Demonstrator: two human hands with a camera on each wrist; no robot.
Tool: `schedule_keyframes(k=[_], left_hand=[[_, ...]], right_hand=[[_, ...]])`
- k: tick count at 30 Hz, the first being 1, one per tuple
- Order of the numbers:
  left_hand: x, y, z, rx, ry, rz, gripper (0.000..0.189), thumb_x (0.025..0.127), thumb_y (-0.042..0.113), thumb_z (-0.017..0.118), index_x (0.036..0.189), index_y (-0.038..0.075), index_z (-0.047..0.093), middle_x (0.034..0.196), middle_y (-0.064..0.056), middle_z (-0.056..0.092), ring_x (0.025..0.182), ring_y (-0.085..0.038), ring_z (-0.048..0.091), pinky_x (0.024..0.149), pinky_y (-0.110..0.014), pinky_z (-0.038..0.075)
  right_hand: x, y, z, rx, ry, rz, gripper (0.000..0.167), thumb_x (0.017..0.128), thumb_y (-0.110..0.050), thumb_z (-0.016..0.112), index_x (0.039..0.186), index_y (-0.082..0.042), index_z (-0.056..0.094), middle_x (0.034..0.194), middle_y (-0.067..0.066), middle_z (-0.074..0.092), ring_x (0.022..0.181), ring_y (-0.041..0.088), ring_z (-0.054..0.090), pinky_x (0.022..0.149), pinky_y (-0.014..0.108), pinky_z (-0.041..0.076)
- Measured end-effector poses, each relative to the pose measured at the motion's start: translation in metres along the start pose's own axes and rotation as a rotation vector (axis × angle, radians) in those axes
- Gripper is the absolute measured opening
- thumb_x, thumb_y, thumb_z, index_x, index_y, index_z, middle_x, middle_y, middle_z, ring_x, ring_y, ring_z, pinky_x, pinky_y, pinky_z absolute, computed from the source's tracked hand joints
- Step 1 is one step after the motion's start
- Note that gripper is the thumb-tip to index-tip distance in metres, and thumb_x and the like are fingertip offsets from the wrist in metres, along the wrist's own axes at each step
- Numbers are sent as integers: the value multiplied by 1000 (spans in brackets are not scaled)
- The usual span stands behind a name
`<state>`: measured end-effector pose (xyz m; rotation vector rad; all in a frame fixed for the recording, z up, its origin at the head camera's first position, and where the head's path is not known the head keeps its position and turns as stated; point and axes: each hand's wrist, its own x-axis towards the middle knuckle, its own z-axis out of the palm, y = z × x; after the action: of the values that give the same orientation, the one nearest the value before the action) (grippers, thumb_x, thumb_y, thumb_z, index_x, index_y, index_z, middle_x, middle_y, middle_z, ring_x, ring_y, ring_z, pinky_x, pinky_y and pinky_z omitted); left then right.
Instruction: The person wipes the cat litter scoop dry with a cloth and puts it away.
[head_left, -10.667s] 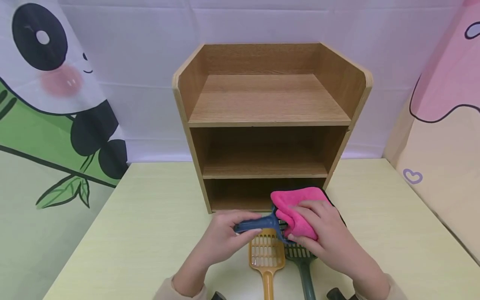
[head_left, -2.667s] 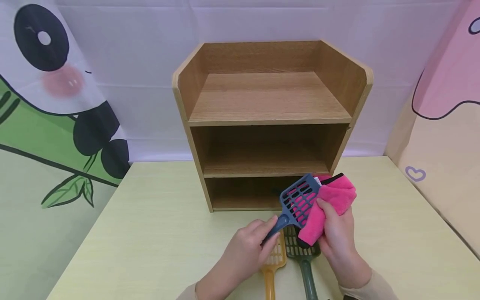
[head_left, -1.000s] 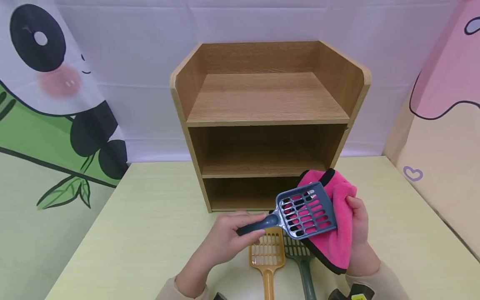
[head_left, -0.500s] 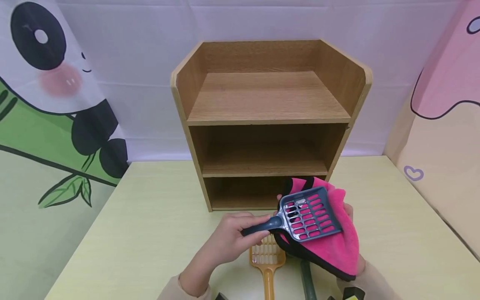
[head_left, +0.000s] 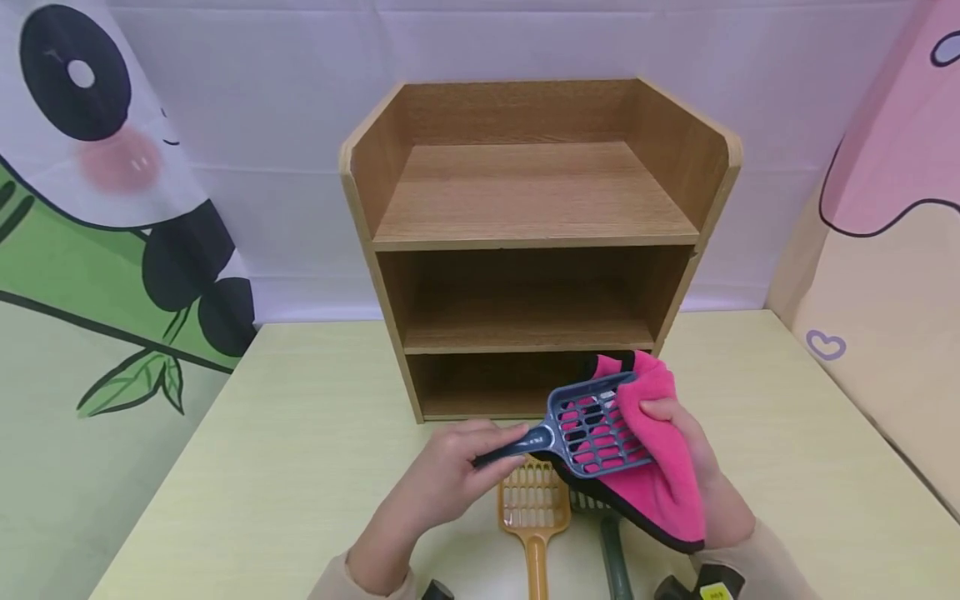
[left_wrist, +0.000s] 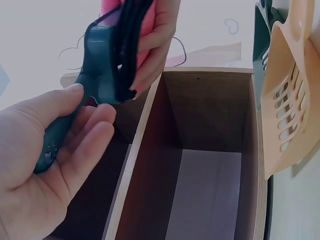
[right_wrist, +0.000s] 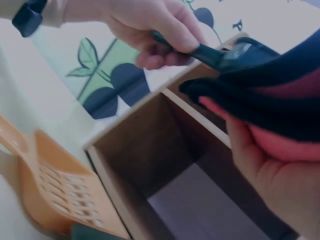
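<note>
My left hand (head_left: 457, 471) grips the handle of a blue slotted litter scoop (head_left: 596, 425), whose head points right, above the table. A pink cloth (head_left: 660, 467) with black edging lies behind the scoop's head and folds over its right side. My right hand (head_left: 705, 467) holds that cloth, the thumb on its near face and the other fingers mostly hidden behind it. Below, an orange scoop (head_left: 534, 500) lies on the table, beside a dark green scoop (head_left: 615, 554) partly covered by the cloth. In the left wrist view, fingers and thumb pinch the blue handle (left_wrist: 60, 135).
A wooden shelf unit (head_left: 536, 243) with three levels stands behind the hands on the pale table (head_left: 300, 467). A light curtain (head_left: 300, 108) hangs behind it, with printed panels at both sides.
The blue scoop stays in the left hand, its head tilting and shifting slightly left. The right hand has moved from behind the cloth, bringing its thumb forward and folding cloth over the scoop's edge.
</note>
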<state>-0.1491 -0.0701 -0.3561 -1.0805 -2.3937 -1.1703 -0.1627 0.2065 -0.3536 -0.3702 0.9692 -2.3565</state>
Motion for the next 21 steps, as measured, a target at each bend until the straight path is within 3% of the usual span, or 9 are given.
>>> schedule_keyframes(k=[2, 4, 9, 12, 18, 21], left_hand=[[0, -1, 0, 26, 9, 25, 30, 84, 12, 71, 112, 3, 69, 82, -3, 68, 59, 2, 42, 49, -8, 37], [0, -3, 0, 51, 21, 45, 29, 84, 12, 71, 112, 3, 69, 82, -2, 68, 58, 2, 41, 49, -7, 36], [0, -4, 0, 112, 76, 52, 31, 82, 14, 73, 111, 3, 69, 79, -1, 67, 58, -2, 45, 51, -6, 36], [1, -5, 1, 137, 121, 44, 32, 80, 15, 75, 109, 3, 70, 77, -1, 66, 57, -3, 46, 50, -5, 37], [2, -9, 4, 71, 242, 66, 28, 73, 8, 80, 99, 1, 72, 76, -5, 69, 57, -6, 52, 49, -7, 40], [2, -9, 3, -19, 288, 10, 27, 70, 6, 82, 95, 1, 73, 79, -8, 71, 61, -10, 59, 51, -12, 46]], right_hand=[[-1, -4, -2, -4, 101, 102, 31, 100, -25, 34, 131, -24, 35, 119, 3, 58, 112, 22, 61, 99, 36, 47], [0, -6, -4, -114, 171, 105, 36, 99, -24, 40, 134, -25, 32, 119, 3, 58, 110, 24, 62, 97, 38, 48], [4, -4, -11, -463, 249, -70, 41, 98, -13, 46, 136, -18, 32, 113, 6, 61, 99, 25, 67, 83, 42, 55], [7, -1, -10, -577, 337, -142, 43, 97, -14, 52, 136, -20, 34, 114, 4, 59, 98, 21, 67, 80, 40, 56], [11, 4, -1, -666, 584, -176, 47, 93, -26, 61, 132, -24, 35, 116, 2, 52, 99, 15, 63, 78, 33, 57], [12, 6, 1, -658, 655, -183, 48, 91, -29, 63, 131, -24, 36, 116, 2, 51, 98, 14, 62, 77, 33, 57]])
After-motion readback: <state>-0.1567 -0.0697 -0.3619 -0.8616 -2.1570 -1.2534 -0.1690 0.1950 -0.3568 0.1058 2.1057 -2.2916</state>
